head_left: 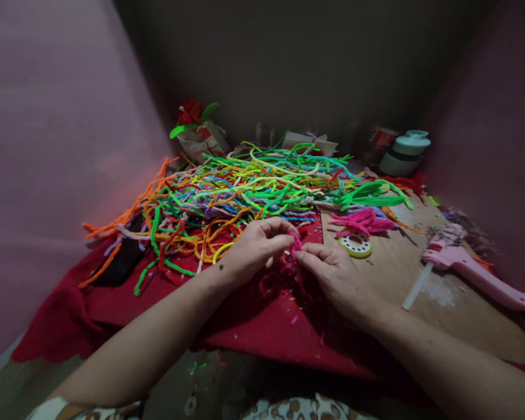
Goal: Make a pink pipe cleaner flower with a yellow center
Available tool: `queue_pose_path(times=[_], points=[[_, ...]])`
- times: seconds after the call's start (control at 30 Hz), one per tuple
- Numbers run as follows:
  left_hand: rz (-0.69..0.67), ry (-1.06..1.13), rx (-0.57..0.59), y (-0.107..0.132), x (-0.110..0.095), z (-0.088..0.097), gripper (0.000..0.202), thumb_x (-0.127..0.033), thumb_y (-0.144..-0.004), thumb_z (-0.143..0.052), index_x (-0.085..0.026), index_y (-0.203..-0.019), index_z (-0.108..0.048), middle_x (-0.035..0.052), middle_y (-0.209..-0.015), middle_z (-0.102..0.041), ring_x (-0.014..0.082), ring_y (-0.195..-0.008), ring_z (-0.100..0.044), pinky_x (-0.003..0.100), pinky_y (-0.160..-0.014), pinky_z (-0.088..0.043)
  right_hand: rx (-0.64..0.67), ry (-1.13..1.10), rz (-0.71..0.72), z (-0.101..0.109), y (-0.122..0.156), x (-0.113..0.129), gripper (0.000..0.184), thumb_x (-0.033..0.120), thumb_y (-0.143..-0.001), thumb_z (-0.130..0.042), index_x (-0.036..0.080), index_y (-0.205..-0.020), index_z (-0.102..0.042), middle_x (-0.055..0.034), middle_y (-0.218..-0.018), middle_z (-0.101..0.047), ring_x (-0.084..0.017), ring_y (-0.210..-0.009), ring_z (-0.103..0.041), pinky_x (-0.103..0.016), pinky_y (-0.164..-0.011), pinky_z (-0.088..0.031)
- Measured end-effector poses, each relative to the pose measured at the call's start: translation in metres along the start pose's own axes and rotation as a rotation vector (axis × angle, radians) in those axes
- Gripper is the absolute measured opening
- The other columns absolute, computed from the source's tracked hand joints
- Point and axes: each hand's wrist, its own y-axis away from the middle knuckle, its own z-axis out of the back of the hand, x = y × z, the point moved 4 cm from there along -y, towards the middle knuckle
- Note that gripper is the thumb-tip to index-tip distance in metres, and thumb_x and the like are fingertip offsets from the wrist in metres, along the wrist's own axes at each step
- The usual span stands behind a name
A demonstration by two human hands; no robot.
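Note:
Between my two hands is a bright pink pipe cleaner (296,245), bent and fuzzy, held above the red cloth. My left hand (262,242) pinches its upper end between thumb and fingers. From the other side, my right hand (326,265) pinches it lower down with thumb and forefinger. Pink fuzzy strands hang in shadow below the fingers, hard to make out. A bundle of bent pink pipe cleaners (363,221) lies on the board just beyond my right hand. The large heap of multicoloured pipe cleaners (262,186) spreads out behind my left hand.
A brown board (389,274) carries a round yellow-and-white spool (356,244) and a pink glue gun (476,268). Green pipe-cleaner leaves (371,195) lie farther back. At the back stand a mint-lidded container (405,153) and a red flower (190,114). Red cloth (258,326) covers the table.

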Motion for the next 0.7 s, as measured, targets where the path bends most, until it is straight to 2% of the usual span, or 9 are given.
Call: queue_pose_path(times=[0.13,0.23,0.3,0.47,0.6,0.7], points=[[0.01,0.055,-0.023,-0.001,0.003,0.005,0.015,-0.028,-0.072,-0.062,-0.014,-0.076,-0.059,-0.0036,-0.06,-0.052,0.0036,-0.046,-0.041,0.018,-0.045,-0.032,-0.011,-0.028,-0.095,-0.001,-0.001,-0.004,0.028,0.036,-0.081,-0.048,0.016,-0.062,-0.055,0.0025,-0.052,-0.052,-0.008,-0.044,-0.041,-0.021,-0.042,-0.028],[-0.008,0.049,-0.049,-0.002,0.003,0.006,0.015,-0.028,-0.074,-0.06,-0.014,-0.074,-0.057,-0.0037,-0.059,-0.052,0.0037,-0.046,-0.041,0.018,-0.045,-0.031,-0.077,-0.065,-0.085,0.001,-0.002,-0.002,0.016,0.032,-0.076,-0.055,0.016,-0.072,-0.057,0.0024,-0.056,-0.058,-0.009,-0.047,-0.05,-0.02,-0.045,-0.035],[-0.003,0.03,-0.052,-0.001,0.002,0.004,0.017,-0.03,-0.075,-0.06,-0.014,-0.074,-0.056,-0.0039,-0.058,-0.052,0.0036,-0.044,-0.04,0.018,-0.043,-0.03,-0.109,-0.101,-0.059,0.002,-0.002,0.0,0.014,0.031,-0.075,-0.057,0.017,-0.078,-0.055,0.003,-0.058,-0.059,-0.01,-0.049,-0.055,-0.02,-0.047,-0.039],[0.067,-0.007,-0.042,0.001,0.001,-0.004,0.024,-0.032,-0.067,-0.068,-0.012,-0.07,-0.056,-0.0046,-0.051,-0.052,0.0031,-0.04,-0.04,0.017,-0.039,-0.028,-0.128,-0.067,-0.041,0.0,-0.002,0.0,0.012,0.029,-0.075,-0.055,0.017,-0.075,-0.052,0.0038,-0.053,-0.057,-0.01,-0.046,-0.057,-0.02,-0.045,-0.041],[0.093,0.05,-0.034,0.001,0.003,-0.006,0.019,-0.028,-0.068,-0.065,-0.012,-0.067,-0.055,-0.0035,-0.049,-0.053,0.005,-0.042,-0.046,0.016,-0.041,-0.033,-0.128,-0.018,-0.036,-0.001,-0.003,-0.001,0.012,0.028,-0.074,-0.053,0.017,-0.071,-0.053,0.0014,-0.058,-0.06,-0.012,-0.048,-0.06,-0.022,-0.047,-0.046],[0.099,0.081,-0.009,0.001,0.003,-0.005,0.014,-0.022,-0.068,-0.063,-0.012,-0.067,-0.054,-0.0042,-0.048,-0.053,0.0042,-0.041,-0.045,0.015,-0.041,-0.032,-0.133,-0.015,-0.018,-0.002,-0.002,0.0,0.011,0.027,-0.074,-0.053,0.017,-0.069,-0.052,0.0013,-0.06,-0.061,-0.012,-0.049,-0.061,-0.022,-0.048,-0.047]])
